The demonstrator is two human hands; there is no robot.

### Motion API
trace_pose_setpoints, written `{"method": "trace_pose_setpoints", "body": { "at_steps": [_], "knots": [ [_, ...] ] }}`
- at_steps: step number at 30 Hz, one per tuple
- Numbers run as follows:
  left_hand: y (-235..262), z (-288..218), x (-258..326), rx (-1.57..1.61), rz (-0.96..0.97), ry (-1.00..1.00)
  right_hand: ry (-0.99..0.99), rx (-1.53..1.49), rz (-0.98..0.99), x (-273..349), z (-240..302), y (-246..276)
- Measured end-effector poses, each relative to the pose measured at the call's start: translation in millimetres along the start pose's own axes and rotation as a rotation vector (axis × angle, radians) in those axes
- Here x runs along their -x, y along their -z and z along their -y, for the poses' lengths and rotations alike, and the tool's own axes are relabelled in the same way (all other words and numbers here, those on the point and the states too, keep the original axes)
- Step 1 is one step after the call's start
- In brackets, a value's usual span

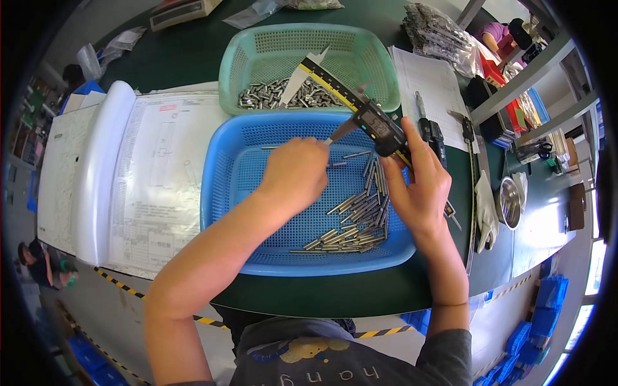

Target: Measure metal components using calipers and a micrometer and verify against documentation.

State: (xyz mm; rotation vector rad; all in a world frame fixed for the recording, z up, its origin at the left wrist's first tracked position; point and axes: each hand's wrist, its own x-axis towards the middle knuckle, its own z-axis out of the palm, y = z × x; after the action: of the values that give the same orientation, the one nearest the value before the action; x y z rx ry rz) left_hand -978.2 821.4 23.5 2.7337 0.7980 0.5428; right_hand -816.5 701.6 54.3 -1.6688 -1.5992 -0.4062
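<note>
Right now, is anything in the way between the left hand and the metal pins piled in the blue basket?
Nothing visible: the floor of the blue basket shows between the left hand and the piled metal pins. The caliper slants above that gap.

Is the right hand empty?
No, the right hand grips a digital caliper, its display facing up, over the blue basket.

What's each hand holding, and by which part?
The right hand holds the caliper beside its display. The left hand seems to pinch a metal pin, but exactly where is hidden.
</note>
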Motion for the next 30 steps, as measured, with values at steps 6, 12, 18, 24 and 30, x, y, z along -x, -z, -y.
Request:
{"method": "trace_pose_setpoints", "body": {
  "at_steps": [6,12,18,24,30],
  "knots": [
    [42,29,1,0.536,-0.305,0.269,-0.008,-0.032,-0.027,1,-2,-1],
    [53,28,4,0.785,-0.398,0.282,0.014,-0.036,-0.017,0,-1,-1],
    [55,28,4,0.904,-0.349,0.164,0.052,-0.022,0.016,0,0,1],
    [61,32,6,1.161,-0.303,0.214,0.088,-0.022,0.025,-1,1,1],
    [65,32,6,1.276,-0.269,0.318,0.105,-0.033,0.036,-2,1,1]
  ]
}}
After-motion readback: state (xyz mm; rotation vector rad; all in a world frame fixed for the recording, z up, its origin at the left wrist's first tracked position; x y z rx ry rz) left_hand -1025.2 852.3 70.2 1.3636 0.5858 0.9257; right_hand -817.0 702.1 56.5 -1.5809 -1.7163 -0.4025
